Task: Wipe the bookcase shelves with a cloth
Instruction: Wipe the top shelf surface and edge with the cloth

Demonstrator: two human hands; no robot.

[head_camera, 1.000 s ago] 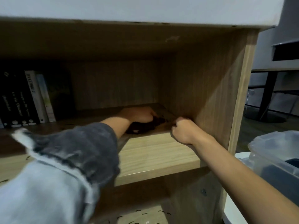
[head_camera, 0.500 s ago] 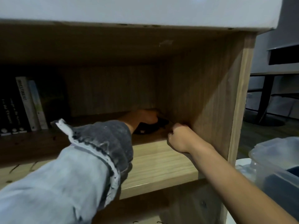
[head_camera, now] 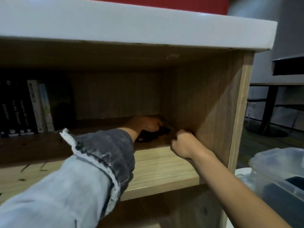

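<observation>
Reaching into the bookcase here, so closest to us the rolled denim sleeve [head_camera: 98, 162] of our left arm is filling the bottom left, and our bare right forearm is cutting across the bottom right. Low on the right, just outside the bookcase, a clear plastic tub [head_camera: 278, 168] is sitting with something dark inside it. Next up, the light wooden shelf [head_camera: 161, 171] is running across under both arms. Our right hand [head_camera: 184, 145] is resting on it right against the side panel [head_camera: 207, 102], fingers curled into a fist, and we're not seeing anything in it. A bit deeper in, our left hand [head_camera: 146, 125] is lying palm down on the dark cloth [head_camera: 154, 134], fingers bending over it and gripping it against the shelf. The cloth is sitting near the shelf's back right corner, where it's pretty shadowy. Off to the left, a row of books [head_camera: 24, 109] is standing upright on the same shelf, mostly black spines plus a couple of pale ones, well apart from the cloth. Over everything, the white top [head_camera: 131, 27] is capping the bookcase.
</observation>
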